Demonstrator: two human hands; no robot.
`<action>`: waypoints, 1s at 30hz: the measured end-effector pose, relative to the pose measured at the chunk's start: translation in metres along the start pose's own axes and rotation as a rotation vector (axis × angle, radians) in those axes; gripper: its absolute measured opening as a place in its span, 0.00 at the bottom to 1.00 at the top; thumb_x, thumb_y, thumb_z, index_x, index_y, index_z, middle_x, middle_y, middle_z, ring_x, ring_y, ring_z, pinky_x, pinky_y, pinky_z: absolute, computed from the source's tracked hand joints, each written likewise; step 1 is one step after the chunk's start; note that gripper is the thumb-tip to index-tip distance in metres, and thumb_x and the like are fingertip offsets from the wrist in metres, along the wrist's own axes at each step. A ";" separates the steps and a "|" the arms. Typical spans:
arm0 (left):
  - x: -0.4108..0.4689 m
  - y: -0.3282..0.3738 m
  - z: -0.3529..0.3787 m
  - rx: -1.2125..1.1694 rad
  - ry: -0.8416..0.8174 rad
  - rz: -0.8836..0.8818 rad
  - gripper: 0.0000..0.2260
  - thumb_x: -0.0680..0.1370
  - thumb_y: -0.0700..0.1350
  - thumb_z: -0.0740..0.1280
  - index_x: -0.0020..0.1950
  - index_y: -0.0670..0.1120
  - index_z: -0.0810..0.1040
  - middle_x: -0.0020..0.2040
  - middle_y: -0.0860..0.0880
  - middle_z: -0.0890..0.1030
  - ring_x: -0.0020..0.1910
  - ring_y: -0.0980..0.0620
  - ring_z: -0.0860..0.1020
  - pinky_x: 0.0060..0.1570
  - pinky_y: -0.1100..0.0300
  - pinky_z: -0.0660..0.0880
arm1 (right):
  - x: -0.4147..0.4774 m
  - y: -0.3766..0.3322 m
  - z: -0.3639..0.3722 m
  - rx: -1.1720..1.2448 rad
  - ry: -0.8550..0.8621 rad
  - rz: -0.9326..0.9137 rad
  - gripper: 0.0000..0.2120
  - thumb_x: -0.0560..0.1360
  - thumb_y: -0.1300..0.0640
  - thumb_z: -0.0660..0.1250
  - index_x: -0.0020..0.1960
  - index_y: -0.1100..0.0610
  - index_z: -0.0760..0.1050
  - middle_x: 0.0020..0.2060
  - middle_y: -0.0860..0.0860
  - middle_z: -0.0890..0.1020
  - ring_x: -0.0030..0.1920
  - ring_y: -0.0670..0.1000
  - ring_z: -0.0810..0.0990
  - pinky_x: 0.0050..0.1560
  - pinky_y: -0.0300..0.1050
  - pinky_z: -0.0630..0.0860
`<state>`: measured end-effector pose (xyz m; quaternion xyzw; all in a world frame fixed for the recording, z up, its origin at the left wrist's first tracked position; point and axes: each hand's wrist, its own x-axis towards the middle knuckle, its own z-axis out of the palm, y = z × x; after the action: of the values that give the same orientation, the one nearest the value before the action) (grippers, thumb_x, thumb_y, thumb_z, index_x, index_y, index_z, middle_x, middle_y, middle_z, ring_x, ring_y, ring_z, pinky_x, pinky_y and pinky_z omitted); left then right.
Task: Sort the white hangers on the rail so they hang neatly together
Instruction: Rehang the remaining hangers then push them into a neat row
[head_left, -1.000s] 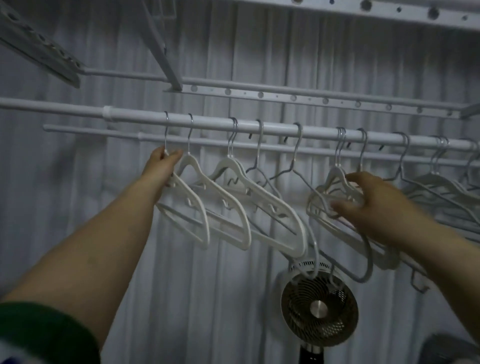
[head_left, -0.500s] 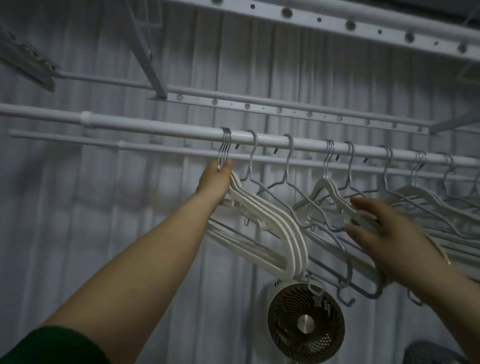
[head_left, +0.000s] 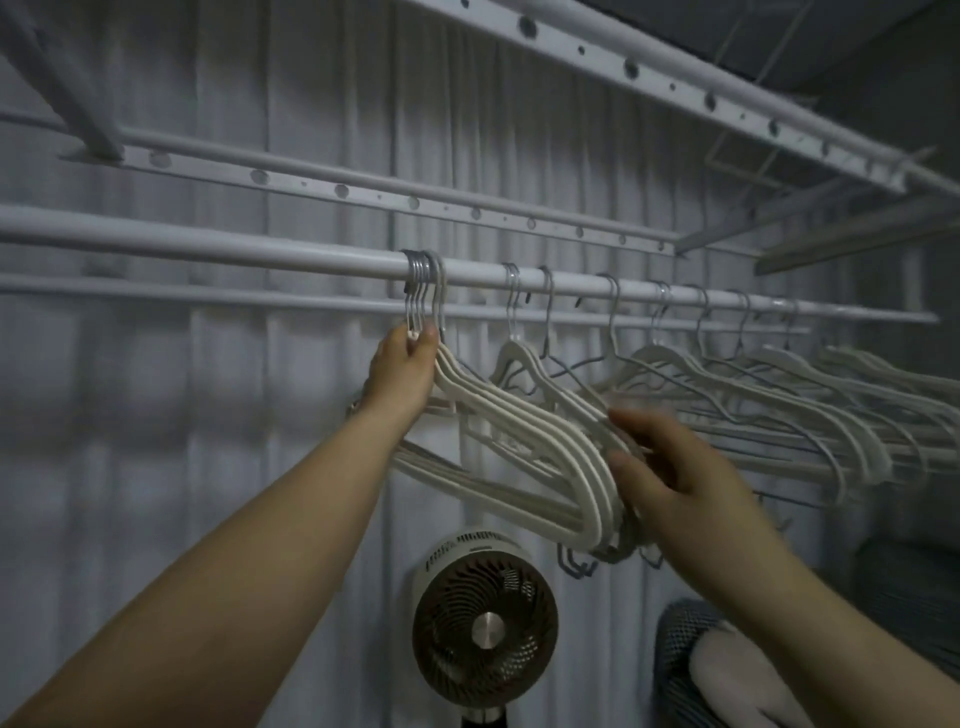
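Observation:
A white rail (head_left: 208, 248) runs across the view. Several white hangers (head_left: 530, 431) hang bunched together on it, their metal hooks (head_left: 422, 283) side by side. My left hand (head_left: 402, 371) pinches the necks of this bunch just under the hooks. My right hand (head_left: 670, 475) touches the right shoulder ends of the bunch with its fingers, thumb up. More white hangers (head_left: 779, 400) and thin grey wire hangers (head_left: 576, 364) hang spaced out along the rail to the right.
A round fan (head_left: 485, 626) stands below the hangers. A mesh basket (head_left: 691, 660) with something white in it sits at the lower right. A second thinner rail (head_left: 260, 301) and perforated rack bars (head_left: 363, 192) run behind and above. Curtains hang behind.
The bunch of white hangers slid right along the rail with my left hand. My right hand moved left from the loose hangers onto the bunch's shoulder ends.

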<state>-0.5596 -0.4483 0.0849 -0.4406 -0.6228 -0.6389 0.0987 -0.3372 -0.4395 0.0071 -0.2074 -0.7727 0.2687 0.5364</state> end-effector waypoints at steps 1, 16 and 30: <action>0.001 0.001 0.008 -0.006 -0.010 0.018 0.18 0.80 0.51 0.53 0.59 0.40 0.73 0.60 0.39 0.76 0.60 0.40 0.74 0.63 0.49 0.69 | 0.000 0.004 -0.002 0.008 0.013 -0.012 0.16 0.78 0.56 0.60 0.65 0.49 0.69 0.42 0.34 0.72 0.44 0.35 0.74 0.39 0.28 0.74; 0.009 0.033 0.186 -0.020 -0.066 0.049 0.19 0.81 0.49 0.50 0.67 0.41 0.68 0.70 0.40 0.69 0.69 0.42 0.67 0.67 0.52 0.62 | 0.047 0.121 -0.085 -0.120 0.035 -0.242 0.25 0.73 0.59 0.67 0.56 0.35 0.59 0.50 0.29 0.66 0.48 0.24 0.69 0.48 0.16 0.67; 0.024 0.076 0.422 -0.029 -0.069 0.047 0.21 0.81 0.50 0.50 0.71 0.42 0.65 0.72 0.40 0.67 0.71 0.41 0.64 0.71 0.50 0.59 | 0.126 0.290 -0.241 -0.833 0.436 -0.430 0.27 0.69 0.47 0.59 0.59 0.64 0.77 0.54 0.57 0.83 0.54 0.52 0.72 0.56 0.44 0.64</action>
<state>-0.3363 -0.0813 0.0858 -0.4781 -0.6062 -0.6297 0.0858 -0.1435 -0.0932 -0.0193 -0.2913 -0.7097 -0.2277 0.5998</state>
